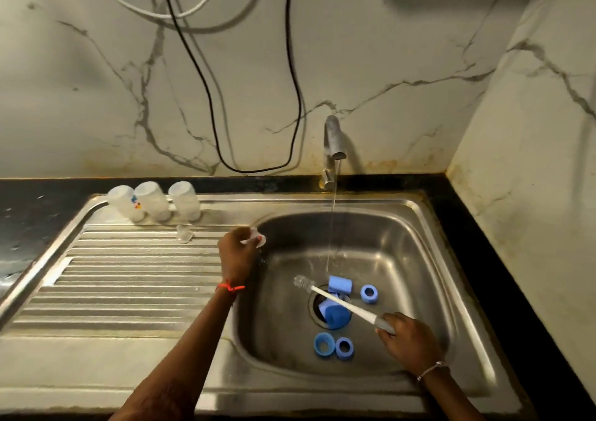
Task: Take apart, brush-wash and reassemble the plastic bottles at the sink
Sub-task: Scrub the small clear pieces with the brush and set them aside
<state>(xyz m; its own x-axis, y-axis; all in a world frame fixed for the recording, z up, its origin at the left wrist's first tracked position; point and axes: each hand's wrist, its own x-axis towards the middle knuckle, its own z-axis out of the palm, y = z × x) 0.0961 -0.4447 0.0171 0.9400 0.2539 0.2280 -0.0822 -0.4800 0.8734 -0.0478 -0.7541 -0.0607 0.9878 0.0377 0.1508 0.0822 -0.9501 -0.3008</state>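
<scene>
Left hand: the left hand (237, 256) is at the rim between drainboard and basin, its grip closed on a small clear teat (256, 240) pinched in the fingers.
Right hand: the right hand (409, 340) is low over the basin's near right side, its grip wrapped round the grey handle of a bottle brush (338, 304); the white shaft slants up and left across the drain, and the clear bristle tip is just left of the water stream.
Bottles: three clear plastic bottles (153, 202) stand upside down in a row at the back of the drainboard, touching or nearly so; one carries a small coloured print.
Loose piece: another small clear part (184, 233) sits on the drainboard just in front of the bottles.
In the basin: a blue cap (340, 284) lies just behind the drain under the stream, a second blue cap (335, 316) lies in the drain opening beneath the brush shaft, one blue ring (369, 293) lies right of the drain, and two more blue rings (333, 345) lie side by side in front of it.
Tap: the steel tap (333, 143) is running, a thin stream falling into the steel sink (416, 227).
Drainboard: ribbed steel drainboard (129, 275), left of the basin.
Table: black stone table (503, 259) around the sink.
Room: white veined marble wall (96, 82), stained near the tap; a black cable (293, 66) and a white cable (180, 11) hang in loops down it.
</scene>
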